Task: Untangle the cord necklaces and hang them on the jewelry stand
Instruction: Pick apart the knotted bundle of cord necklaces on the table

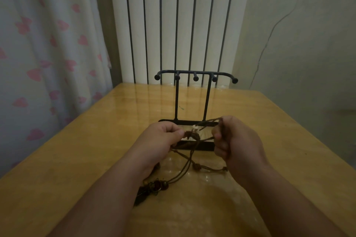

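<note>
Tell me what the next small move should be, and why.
Probably work the knot loose: the left hand pinches the tangled cords by a white bead, the right hand grips strands beside it, the cords cross below, the beaded ends lie on the table, and the jewelry stand holds nothing yet.

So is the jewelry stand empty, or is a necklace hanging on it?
Empty. The pegs of the jewelry stand are bare; the cord necklaces are tangled, gripped between the left hand and right hand.
</note>
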